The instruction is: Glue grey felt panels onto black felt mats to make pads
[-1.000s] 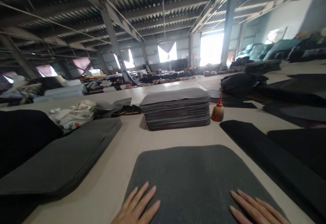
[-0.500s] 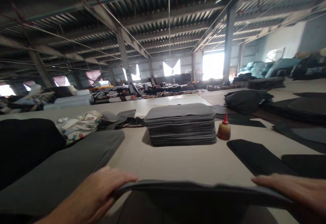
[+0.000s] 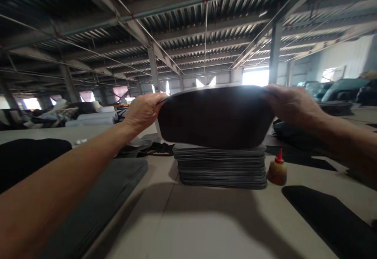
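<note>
A dark grey fabric panel (image 3: 216,117) with rounded corners hangs between my two hands over a stack of grey panels (image 3: 220,168). My left hand (image 3: 145,109) pinches its upper left corner. At the upper right corner, my right hand (image 3: 290,101) grips the same panel, fingers partly hidden behind it. The panel's lower edge overlaps the top of the stack in view; whether they touch I cannot tell. Just right of the stack stands a bottle (image 3: 277,170) with a red pointed cap and brownish contents.
Dark grey layered fabric (image 3: 118,188) lies on the left of the pale table (image 3: 188,227), with a black piece (image 3: 35,157) beyond it. A black panel (image 3: 330,212) lies at the right. White rolls (image 3: 91,119) sit farther back at the left.
Both hands have lifted the panel from the table's near side and carried it forward over the stack. The panel now hangs steeply, and my arms are stretched out.
</note>
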Demonstrator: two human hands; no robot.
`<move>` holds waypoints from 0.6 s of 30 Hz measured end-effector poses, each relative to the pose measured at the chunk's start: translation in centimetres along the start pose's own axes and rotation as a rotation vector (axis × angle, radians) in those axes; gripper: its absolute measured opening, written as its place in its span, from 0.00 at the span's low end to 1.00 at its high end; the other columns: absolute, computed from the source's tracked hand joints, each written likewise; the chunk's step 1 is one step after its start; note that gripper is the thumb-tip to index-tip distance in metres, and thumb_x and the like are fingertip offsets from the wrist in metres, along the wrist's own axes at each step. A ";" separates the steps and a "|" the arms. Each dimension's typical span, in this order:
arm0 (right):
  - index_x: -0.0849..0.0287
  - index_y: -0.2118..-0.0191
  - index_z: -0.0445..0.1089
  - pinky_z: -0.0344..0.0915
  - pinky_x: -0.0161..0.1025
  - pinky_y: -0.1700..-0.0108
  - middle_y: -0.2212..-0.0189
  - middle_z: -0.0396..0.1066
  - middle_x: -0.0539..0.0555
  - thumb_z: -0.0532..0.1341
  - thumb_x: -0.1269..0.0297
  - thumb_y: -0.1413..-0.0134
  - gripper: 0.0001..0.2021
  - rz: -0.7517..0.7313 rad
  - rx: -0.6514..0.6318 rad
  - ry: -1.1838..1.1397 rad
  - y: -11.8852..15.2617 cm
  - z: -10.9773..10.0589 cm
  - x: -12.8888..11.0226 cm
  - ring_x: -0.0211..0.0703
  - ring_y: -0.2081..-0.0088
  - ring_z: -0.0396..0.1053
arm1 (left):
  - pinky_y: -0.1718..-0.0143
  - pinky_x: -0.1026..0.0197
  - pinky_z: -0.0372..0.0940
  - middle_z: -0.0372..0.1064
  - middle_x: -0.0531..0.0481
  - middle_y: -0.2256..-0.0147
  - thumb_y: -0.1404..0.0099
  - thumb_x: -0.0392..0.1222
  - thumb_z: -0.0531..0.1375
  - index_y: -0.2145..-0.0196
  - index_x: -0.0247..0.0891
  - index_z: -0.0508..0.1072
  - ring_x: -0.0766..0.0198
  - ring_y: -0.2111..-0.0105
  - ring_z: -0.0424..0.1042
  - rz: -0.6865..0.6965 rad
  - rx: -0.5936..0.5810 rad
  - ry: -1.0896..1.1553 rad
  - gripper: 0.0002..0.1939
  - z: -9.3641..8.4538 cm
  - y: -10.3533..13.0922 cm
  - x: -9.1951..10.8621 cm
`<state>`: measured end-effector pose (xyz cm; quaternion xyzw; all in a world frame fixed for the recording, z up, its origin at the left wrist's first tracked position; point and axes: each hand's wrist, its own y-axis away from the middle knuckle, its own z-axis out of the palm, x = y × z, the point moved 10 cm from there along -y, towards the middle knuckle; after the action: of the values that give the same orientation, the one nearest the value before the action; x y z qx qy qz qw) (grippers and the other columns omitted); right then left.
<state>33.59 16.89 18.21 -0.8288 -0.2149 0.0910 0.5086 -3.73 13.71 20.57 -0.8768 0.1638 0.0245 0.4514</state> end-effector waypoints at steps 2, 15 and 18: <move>0.51 0.42 0.68 0.68 0.52 0.57 0.56 0.75 0.59 0.45 0.55 0.29 0.21 -0.034 0.088 0.061 -0.3 0.4 0.1 0.56 0.57 0.72 | 0.39 0.47 0.56 0.67 0.46 0.42 0.24 0.48 0.47 0.42 0.41 0.68 0.55 0.41 0.63 -0.011 0.069 0.002 0.20 1.4 -0.9 -0.3; 0.52 0.43 0.71 0.67 0.41 0.50 0.46 0.73 0.56 0.51 0.79 0.43 0.26 -0.086 -0.529 0.060 12.8 21.9 1.7 0.48 0.48 0.72 | 0.44 0.42 0.67 0.69 0.42 0.45 0.29 0.46 0.59 0.46 0.39 0.71 0.53 0.46 0.70 -0.115 -0.422 0.107 0.16 25.2 8.7 0.5; 0.53 0.42 0.71 0.67 0.40 0.52 0.45 0.72 0.57 0.51 0.80 0.45 0.28 -0.061 -0.587 0.047 12.9 22.3 1.9 0.49 0.49 0.73 | 0.42 0.42 0.65 0.69 0.42 0.44 0.28 0.47 0.59 0.46 0.40 0.71 0.53 0.45 0.70 -0.109 -0.467 0.138 0.17 25.4 8.5 0.2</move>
<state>30.46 30.62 -3.40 -0.9355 -0.2449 -0.0096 0.2545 -3.50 29.34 -1.15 -0.9644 0.1367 -0.0227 0.2251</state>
